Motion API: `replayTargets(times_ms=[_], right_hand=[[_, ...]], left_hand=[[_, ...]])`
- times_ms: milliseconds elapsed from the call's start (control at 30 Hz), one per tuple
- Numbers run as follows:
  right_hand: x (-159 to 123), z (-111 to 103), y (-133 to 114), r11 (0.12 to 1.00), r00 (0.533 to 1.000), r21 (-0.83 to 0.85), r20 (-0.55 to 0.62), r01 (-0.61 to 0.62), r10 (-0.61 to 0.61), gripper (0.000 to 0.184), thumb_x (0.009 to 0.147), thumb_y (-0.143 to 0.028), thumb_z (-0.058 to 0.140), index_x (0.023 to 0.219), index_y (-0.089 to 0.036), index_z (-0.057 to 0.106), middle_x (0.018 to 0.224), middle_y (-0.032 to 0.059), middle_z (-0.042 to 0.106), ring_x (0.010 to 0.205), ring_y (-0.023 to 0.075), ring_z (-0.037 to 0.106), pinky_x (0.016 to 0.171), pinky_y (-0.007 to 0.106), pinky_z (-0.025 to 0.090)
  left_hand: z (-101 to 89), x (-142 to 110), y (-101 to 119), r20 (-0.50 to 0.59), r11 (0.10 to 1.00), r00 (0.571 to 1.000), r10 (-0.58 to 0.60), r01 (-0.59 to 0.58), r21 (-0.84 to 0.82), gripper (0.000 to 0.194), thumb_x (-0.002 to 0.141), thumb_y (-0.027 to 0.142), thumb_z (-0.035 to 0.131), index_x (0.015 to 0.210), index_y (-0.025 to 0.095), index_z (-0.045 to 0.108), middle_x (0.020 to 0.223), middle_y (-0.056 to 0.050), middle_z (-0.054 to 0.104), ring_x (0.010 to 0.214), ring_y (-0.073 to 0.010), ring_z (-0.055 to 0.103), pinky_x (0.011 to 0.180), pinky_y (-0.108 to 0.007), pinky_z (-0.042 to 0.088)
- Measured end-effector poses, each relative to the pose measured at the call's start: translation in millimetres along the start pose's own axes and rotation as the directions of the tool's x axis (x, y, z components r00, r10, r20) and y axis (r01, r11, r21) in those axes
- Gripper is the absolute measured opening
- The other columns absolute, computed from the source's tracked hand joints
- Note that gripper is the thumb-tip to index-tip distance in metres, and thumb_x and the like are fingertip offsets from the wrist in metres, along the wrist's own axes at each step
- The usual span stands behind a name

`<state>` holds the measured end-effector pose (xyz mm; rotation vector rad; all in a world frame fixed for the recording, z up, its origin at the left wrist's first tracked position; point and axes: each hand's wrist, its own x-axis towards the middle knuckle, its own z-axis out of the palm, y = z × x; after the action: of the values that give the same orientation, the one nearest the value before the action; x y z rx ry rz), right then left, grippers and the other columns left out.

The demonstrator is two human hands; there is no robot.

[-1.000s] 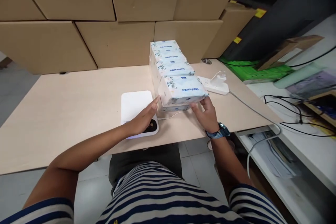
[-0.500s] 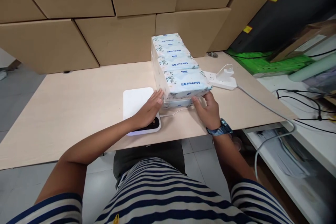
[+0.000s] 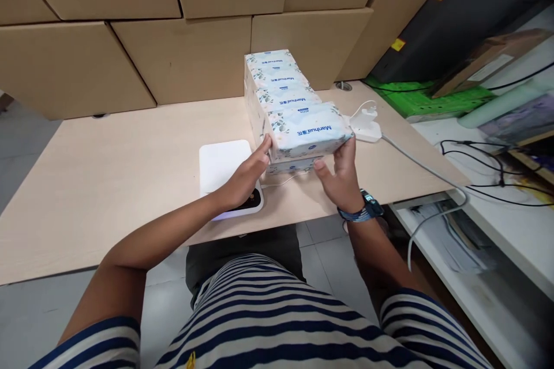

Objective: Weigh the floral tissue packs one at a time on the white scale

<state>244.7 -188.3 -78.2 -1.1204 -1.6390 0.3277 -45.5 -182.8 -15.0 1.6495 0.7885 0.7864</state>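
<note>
On the left, the counter (image 3: pixel 125 167) lies bare in front of a wall of boxes (image 3: pixel 182 63); the upper row of boxes is cut off by the top edge. Near the front edge sits a white device (image 3: pixel 223 158), and the left forearm crosses it, covering much of its dark panel (image 3: pixel 251 200) – I cannot read what that shows.

The left hand (image 3: pixel 246 176) reaches past the device, fingers nearly straight against the left end of the near pack (image 3: pixel 305 132). This pack of tissues lies at the front of the row, on top of a lower pack (image 3: pixel 289 165) and jutting out over it, slightly askew. Behind it, more packs (image 3: pixel 279 78) run back to the boxes. A thin white cord (image 3: pixel 281 179) passes in front of the lower pack; its far end is hidden.

The right hand (image 3: pixel 341 181) is at the pack's right front corner, fingers bent around it, thumb spread to the front. The grip is two-handed – the pack is held between both hands, about its own length apart. The right fingertips are partly hidden.

Just beyond stands a power strip (image 3: pixel 367 132), its left part behind the pack. A grey cable (image 3: pixel 419 164) trails over the counter's right edge, toward tangled black cables (image 3: pixel 476 150) and a shelf (image 3: pixel 519 225) with blurred contents.
</note>
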Motion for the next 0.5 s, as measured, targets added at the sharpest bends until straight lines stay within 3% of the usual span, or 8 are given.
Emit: replayTargets(times_ms=[67, 133, 200, 267, 333, 400, 500], right_hand=[[2, -7, -26, 0.993, 0.995, -0.065, -0.002, 0.098, -0.099, 0.109, 0.096, -0.077, 0.066, 0.180, -0.034, 0.011, 0.186, 0.0153, 0.032, 0.172, 0.0374, 0.036, 0.140, 0.066, 0.033], [3, -14, -51, 0.978, 0.979, -0.085, 0.087, 0.189, -0.182, 0.111, 0.097, -0.075, 0.067, 0.181, -0.034, 0.007, 0.189, 0.0133, 0.024, 0.174, 0.0385, 0.032, 0.141, 0.065, 0.032], [11, -14, -75, 0.967, 0.945, -0.044, 0.228, 0.251, -0.235, 0.113, 0.098, -0.072, 0.068, 0.182, -0.035, 0.001, 0.191, 0.0102, 0.019, 0.175, 0.0375, 0.030, 0.141, 0.062, 0.034], [32, -2, -96, 0.965, 0.902, 0.057, 0.345, 0.256, -0.260, 0.114, 0.099, -0.073, 0.066, 0.181, -0.039, -0.004, 0.192, 0.0056, 0.016, 0.175, 0.0349, 0.028, 0.141, 0.059, 0.036], [69, 28, -113, 0.965, 0.874, 0.182, 0.418, 0.187, -0.248, 0.112, 0.099, -0.078, 0.061, 0.181, -0.042, -0.006, 0.193, 0.0009, 0.016, 0.176, 0.0325, 0.028, 0.140, 0.058, 0.037], [114, 73, -124, 0.969, 0.854, 0.234, 0.485, 0.081, -0.188, 0.113, 0.097, -0.083, 0.061, 0.181, -0.042, -0.002, 0.192, 0.0000, 0.020, 0.176, 0.0327, 0.027, 0.140, 0.059, 0.037], [172, 157, -132, 0.984, 0.814, 0.172, 0.577, -0.039, -0.069, 0.103, 0.094, -0.078, 0.069, 0.177, -0.028, 0.034, 0.185, 0.0099, 0.037, 0.172, 0.0361, 0.036, 0.141, 0.058, 0.034]], left_hand=[[-3.4, -11, 3, 0.003, 0.994, 0.995, 0.103, -0.103, -0.032, 0.074, 0.111, 0.073, 0.039, 0.178, 0.043, 0.028, 0.190, 0.009, 0.009, 0.180, -0.0250, 0.007, 0.149, -0.052, 0.012], [-16.1, -29, 9, -0.032, 0.980, 0.979, 0.200, -0.200, 0.002, 0.070, 0.113, 0.069, 0.038, 0.178, 0.044, 0.028, 0.190, 0.011, 0.010, 0.180, -0.0252, 0.008, 0.150, -0.051, 0.011], [-37.4, -45, 17, -0.107, 0.955, 0.949, 0.295, -0.291, 0.055, 0.072, 0.112, 0.071, 0.037, 0.178, 0.044, 0.028, 0.191, 0.010, 0.013, 0.180, -0.0265, 0.010, 0.150, -0.049, 0.013], [-66.8, -54, 21, -0.222, 0.928, 0.901, 0.373, -0.359, 0.104, 0.074, 0.110, 0.076, 0.035, 0.176, 0.042, 0.035, 0.190, 0.008, 0.023, 0.179, -0.0284, 0.018, 0.149, -0.048, 0.019], [-103.5, -51, 18, -0.347, 0.911, 0.842, 0.413, -0.384, 0.152, 0.077, 0.107, 0.082, 0.034, 0.171, 0.039, 0.048, 0.186, 0.005, 0.036, 0.177, -0.0298, 0.027, 0.147, -0.047, 0.026], [-143.3, -40, 4, -0.460, 0.911, 0.786, 0.412, -0.362, 0.197, 0.082, 0.103, 0.089, 0.034, 0.163, 0.038, 0.058, 0.181, 0.003, 0.046, 0.175, -0.0303, 0.033, 0.146, -0.046, 0.028], [-193.8, -22, -30, -0.614, 0.929, 0.697, 0.371, -0.285, 0.238, 0.093, 0.094, 0.097, 0.044, 0.157, 0.031, 0.064, 0.176, -0.004, 0.055, 0.173, -0.0343, 0.038, 0.146, -0.051, 0.025]])
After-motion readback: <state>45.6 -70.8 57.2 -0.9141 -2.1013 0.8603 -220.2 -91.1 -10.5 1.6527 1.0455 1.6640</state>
